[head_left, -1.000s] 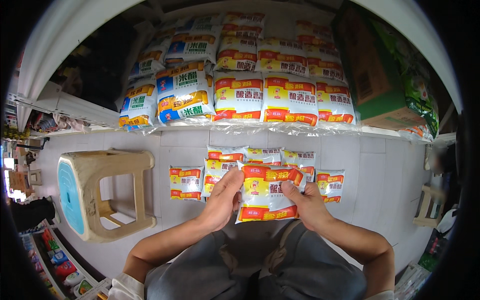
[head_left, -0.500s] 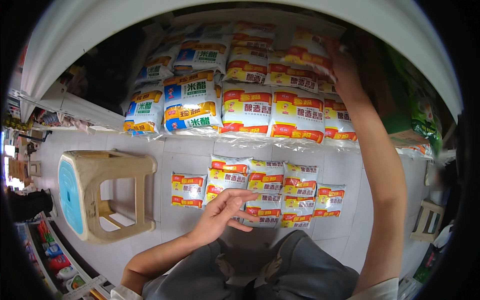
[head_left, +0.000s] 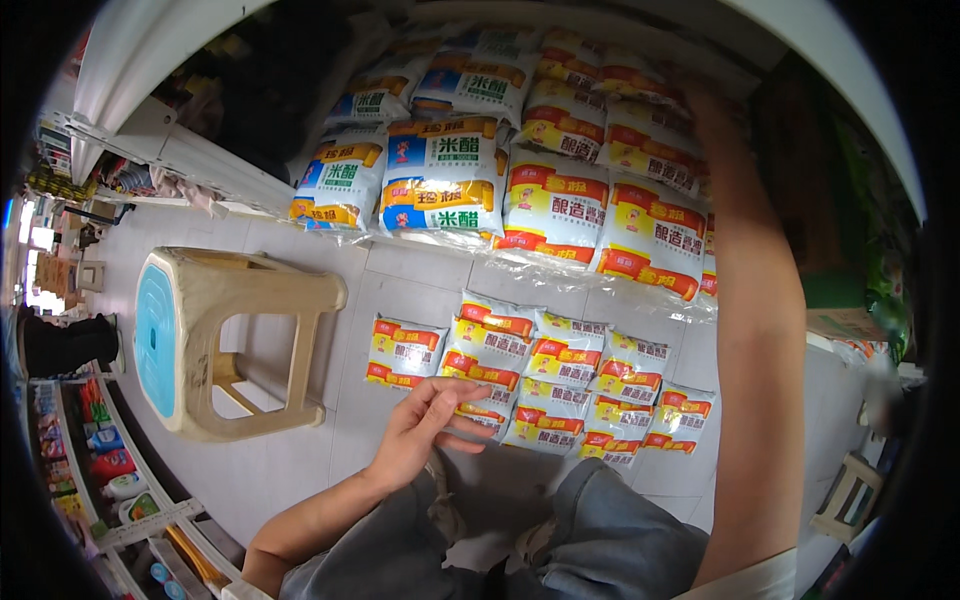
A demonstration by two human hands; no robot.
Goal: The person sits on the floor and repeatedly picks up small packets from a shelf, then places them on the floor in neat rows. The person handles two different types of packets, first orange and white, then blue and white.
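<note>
My left hand point(head_left: 425, 425) hangs with its fingers apart and nothing in them, above several red, yellow and white plastic pouches point(head_left: 562, 352) laid in overlapping columns on the floor. My right arm stretches up into the shelf. Deep in shadow there, my right hand point(head_left: 705, 100) is at the right end of a red and yellow pouch point(head_left: 635, 80) lying on top of the rear stack; its fingers are too dark to make out. Matching pouches point(head_left: 655, 235) fill the shelf front, and blue, orange and white pouches point(head_left: 440, 178) are stacked to their left.
A beige stool point(head_left: 200, 350) with a blue seat lies on its side at the left. Shelving with bottles point(head_left: 120, 465) runs along the lower left. A green carton point(head_left: 840, 290) stands right of my right arm, and another stool point(head_left: 848, 497) is farther right.
The pouch my right hand held tilted now lies on the rear stack, and that hand has reached deeper into the shelf. My left hand stays low with fingers apart. The view has turned somewhat.
</note>
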